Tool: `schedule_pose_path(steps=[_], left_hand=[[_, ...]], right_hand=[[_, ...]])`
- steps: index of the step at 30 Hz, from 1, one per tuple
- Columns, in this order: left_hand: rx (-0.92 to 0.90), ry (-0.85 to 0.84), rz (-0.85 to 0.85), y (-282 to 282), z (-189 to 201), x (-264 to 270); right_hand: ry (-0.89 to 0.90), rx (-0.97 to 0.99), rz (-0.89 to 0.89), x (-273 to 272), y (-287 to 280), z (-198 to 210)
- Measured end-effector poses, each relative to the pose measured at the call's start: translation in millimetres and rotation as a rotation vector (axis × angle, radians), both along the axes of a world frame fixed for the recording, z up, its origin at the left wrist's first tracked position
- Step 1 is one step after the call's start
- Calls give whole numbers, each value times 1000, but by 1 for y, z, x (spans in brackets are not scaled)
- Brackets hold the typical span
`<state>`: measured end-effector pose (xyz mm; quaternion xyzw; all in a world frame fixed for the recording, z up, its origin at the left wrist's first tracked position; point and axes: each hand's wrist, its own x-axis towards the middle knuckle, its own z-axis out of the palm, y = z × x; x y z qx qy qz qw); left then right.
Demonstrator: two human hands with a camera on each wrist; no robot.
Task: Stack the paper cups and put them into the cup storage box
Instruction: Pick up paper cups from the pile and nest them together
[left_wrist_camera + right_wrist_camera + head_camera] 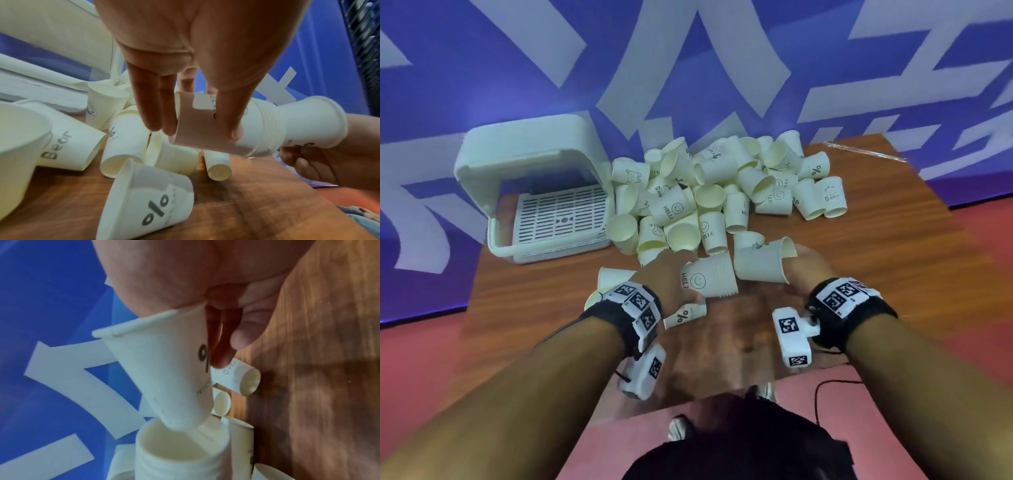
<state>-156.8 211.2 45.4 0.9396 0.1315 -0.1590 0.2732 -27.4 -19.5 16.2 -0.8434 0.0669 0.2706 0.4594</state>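
My left hand [677,274] grips a short stack of white paper cups [710,278] printed with a smiley and HELLO, held on its side above the wooden table. In the left wrist view, the left hand [198,131] has its thumb and fingers curled round the stack [207,126]. My right hand [803,262] holds a single cup [760,263] by its rim end. In the right wrist view this cup [164,373], held by the right hand [197,340], has its base entering the stack's open mouth [176,444]. The white cup storage box [494,236] stands at the back left, lid raised, its slotted floor bare.
A big heap of loose paper cups [722,185] covers the table's back middle, next to the box. A % cup [685,317] lies beside my left wrist, with two more cups [613,277] to its left. A plastic wrapper [866,152] lies at the back right. The wooden table [887,260] ends near my body.
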Motion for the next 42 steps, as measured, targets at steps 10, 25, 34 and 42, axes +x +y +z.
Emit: schedule_pose_path(steps=[10,25,34,42], left_hand=[[-26,-20,-57,-7,7,53],[100,110,243,3,-21,67],[99,63,321,10,-4,63],[34,-20,350,29,2,57]], right_hand=[[52,85,192,24,43,-4],[-3,-398,433,82,64,-50],[20,186,31,97,48,-30],[128,386,297,40,101,-11]])
